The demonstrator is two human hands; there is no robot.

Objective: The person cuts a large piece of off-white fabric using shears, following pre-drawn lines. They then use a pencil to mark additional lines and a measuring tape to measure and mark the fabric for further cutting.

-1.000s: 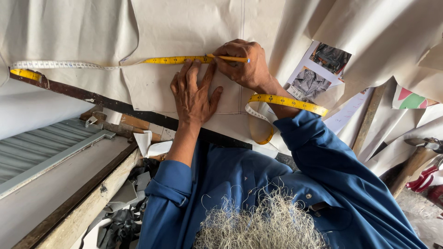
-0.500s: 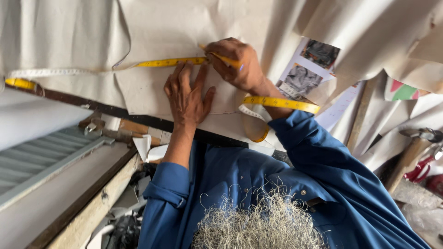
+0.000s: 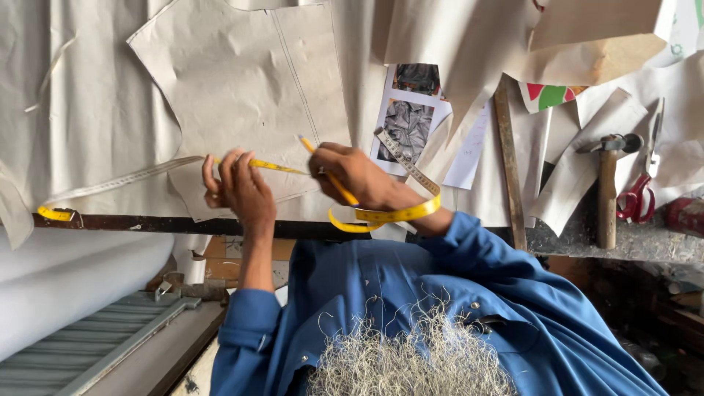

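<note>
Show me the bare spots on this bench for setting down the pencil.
Free: the pale sheet left of the paper pattern piece, above the tape measure; also the pattern piece's upper middle. Crowded: around the left hand and right hand, and rightward among the photos, wooden strip, hammer and scissors.

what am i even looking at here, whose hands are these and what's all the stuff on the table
This is one view from a camera worn on a person's head, looking down at their own two hands; the blue sleeves are theirs too. No machine is involved. The left hand pinches a yellow measuring tape against a cut piece of brown paper on the paper-covered table. The right hand holds a yellow pencil, with the tape looped round its wrist. Off to the side lie a hammer, red-handled scissors, a wooden ruler and printed photos.
</note>
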